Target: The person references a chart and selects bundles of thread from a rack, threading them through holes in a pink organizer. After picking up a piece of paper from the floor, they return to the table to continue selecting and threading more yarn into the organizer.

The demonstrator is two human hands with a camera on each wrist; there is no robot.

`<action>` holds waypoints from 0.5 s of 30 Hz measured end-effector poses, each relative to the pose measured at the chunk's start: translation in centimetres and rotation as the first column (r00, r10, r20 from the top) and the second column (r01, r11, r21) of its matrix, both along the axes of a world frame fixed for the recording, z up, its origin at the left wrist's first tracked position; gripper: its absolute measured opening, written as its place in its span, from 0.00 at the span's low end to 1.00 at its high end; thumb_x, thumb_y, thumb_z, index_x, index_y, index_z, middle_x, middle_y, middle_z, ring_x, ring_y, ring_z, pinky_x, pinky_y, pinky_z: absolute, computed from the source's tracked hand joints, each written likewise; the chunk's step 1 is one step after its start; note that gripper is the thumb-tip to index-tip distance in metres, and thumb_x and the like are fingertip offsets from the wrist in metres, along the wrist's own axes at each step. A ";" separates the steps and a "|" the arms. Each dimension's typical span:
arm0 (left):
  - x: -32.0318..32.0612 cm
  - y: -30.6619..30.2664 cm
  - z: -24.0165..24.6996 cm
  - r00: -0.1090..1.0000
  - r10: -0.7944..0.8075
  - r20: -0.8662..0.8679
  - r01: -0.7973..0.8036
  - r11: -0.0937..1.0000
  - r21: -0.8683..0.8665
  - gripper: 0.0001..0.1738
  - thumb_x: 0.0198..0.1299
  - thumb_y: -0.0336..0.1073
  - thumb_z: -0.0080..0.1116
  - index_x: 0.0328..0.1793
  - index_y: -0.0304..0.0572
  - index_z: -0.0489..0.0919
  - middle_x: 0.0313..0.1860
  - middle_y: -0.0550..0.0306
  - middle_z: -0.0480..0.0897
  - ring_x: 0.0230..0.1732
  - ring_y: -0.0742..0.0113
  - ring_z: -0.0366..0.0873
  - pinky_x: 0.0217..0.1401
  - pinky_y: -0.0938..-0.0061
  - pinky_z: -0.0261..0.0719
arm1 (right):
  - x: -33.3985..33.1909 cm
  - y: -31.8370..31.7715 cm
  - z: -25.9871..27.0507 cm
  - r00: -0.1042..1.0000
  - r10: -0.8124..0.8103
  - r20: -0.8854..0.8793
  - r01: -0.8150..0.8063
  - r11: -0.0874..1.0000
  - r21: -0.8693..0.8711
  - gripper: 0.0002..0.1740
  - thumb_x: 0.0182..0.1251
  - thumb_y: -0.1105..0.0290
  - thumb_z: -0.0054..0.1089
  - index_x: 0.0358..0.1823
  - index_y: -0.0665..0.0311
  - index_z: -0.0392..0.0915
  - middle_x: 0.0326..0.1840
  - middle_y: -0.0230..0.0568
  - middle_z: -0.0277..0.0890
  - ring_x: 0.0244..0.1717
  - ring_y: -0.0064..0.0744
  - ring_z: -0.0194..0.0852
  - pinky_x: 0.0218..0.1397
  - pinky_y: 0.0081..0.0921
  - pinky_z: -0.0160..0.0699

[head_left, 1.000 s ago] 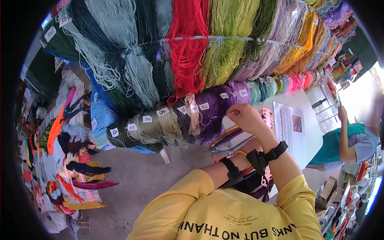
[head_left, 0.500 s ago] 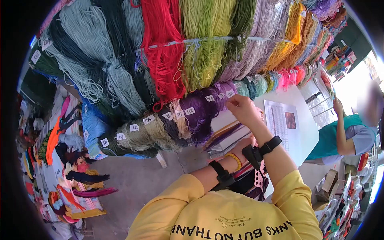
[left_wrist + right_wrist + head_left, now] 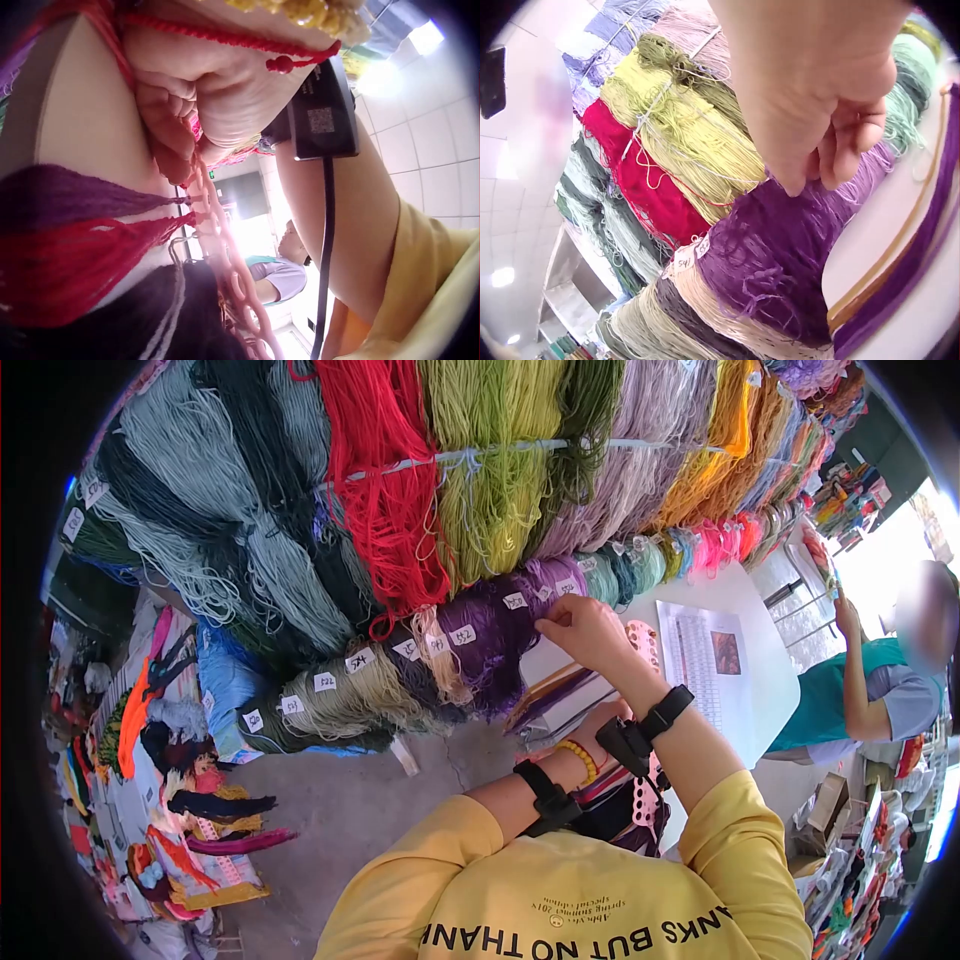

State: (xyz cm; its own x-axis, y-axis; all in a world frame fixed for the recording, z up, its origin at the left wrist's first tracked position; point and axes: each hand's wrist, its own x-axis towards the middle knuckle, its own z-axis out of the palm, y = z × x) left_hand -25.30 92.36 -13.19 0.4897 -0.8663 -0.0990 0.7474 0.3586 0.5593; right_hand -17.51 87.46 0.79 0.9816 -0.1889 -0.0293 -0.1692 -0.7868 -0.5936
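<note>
My left hand grips a pink perforated strip; curled fingers wrap its upper end in the left wrist view. Purple and red thread bundles are tied to the strip. My right hand is beside the dark purple yarn, below the lighter purple skein with number tags. In the right wrist view, the right hand has curled fingers and its fingertips overlap the purple yarn. No strand shows between them; contact is unclear.
Red yarn, yellow-green yarn and other colours hang overhead. A printed sheet lies on the white table at right. Someone in a teal vest is beyond it. Loose threads lie at far left.
The yarn rows have shifted left in the head view. My right hand moved right along the purple yarn, then slightly back left, its fingers still curled. My left hand stays low beneath the right forearm.
</note>
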 end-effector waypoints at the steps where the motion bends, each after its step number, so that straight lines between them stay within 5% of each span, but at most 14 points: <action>1: 0.0 0.1 0.4 1.000 0.000 0.023 -0.001 0.999 0.038 0.03 0.47 0.26 0.48 0.29 0.42 0.72 0.29 0.61 0.72 0.29 0.72 0.71 0.36 0.81 0.71 | 0.1 -0.1 -0.2 1.000 -0.010 0.015 0.010 1.000 0.003 0.14 0.52 0.57 0.61 0.32 0.61 0.80 0.30 0.44 0.80 0.34 0.43 0.79 0.40 0.35 0.76; 4: -0.1 0.9 2.9 0.993 -0.005 -0.121 0.009 0.999 0.033 0.04 0.47 0.27 0.49 0.31 0.42 0.72 0.28 0.61 0.72 0.30 0.72 0.71 0.37 0.81 0.72 | 0.3 -0.3 -1.1 0.994 -0.038 0.102 0.034 0.999 0.040 0.14 0.52 0.60 0.62 0.32 0.64 0.79 0.27 0.42 0.78 0.30 0.37 0.78 0.36 0.30 0.75; 8: -0.1 1.3 3.7 1.000 0.003 -0.027 -0.002 0.999 0.036 0.04 0.47 0.27 0.48 0.31 0.42 0.71 0.28 0.60 0.72 0.31 0.71 0.72 0.38 0.81 0.72 | 0.3 -0.6 -1.6 0.985 -0.061 0.160 0.045 0.994 0.101 0.12 0.53 0.63 0.61 0.32 0.66 0.78 0.24 0.39 0.77 0.26 0.31 0.76 0.34 0.27 0.74; 11: -0.2 0.7 1.9 0.997 0.036 0.072 -0.035 0.999 -0.008 0.03 0.49 0.26 0.48 0.30 0.42 0.70 0.28 0.60 0.73 0.32 0.71 0.72 0.38 0.80 0.72 | 0.1 -1.2 -2.2 0.976 -0.081 0.201 0.042 0.980 0.193 0.11 0.52 0.64 0.59 0.33 0.64 0.78 0.25 0.43 0.78 0.30 0.36 0.79 0.36 0.29 0.76; 13: -0.2 0.4 1.1 0.997 0.005 0.071 -0.002 0.999 -0.034 0.04 0.52 0.25 0.47 0.29 0.44 0.69 0.31 0.60 0.76 0.34 0.72 0.73 0.39 0.79 0.72 | -0.1 -1.6 -2.3 0.989 -0.098 0.113 0.054 0.938 0.342 0.10 0.53 0.66 0.58 0.31 0.66 0.78 0.24 0.40 0.78 0.28 0.30 0.78 0.33 0.25 0.75; 15: 0.1 1.0 3.0 0.843 -0.027 0.537 -0.084 0.980 0.181 0.04 0.52 0.25 0.48 0.28 0.44 0.69 0.32 0.58 0.76 0.35 0.72 0.73 0.38 0.78 0.72 | -0.1 -1.9 -2.1 0.993 -0.111 0.044 0.068 0.828 0.557 0.09 0.55 0.68 0.56 0.31 0.66 0.77 0.24 0.38 0.77 0.25 0.25 0.76 0.29 0.21 0.72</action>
State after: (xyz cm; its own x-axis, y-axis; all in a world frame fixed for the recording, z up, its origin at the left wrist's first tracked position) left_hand -25.24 93.35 -10.14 0.5382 -0.8425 0.0246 0.3033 0.2208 0.9270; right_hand -17.58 85.60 -1.33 0.9645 -0.2494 -0.0867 -0.1634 -0.3058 -0.9379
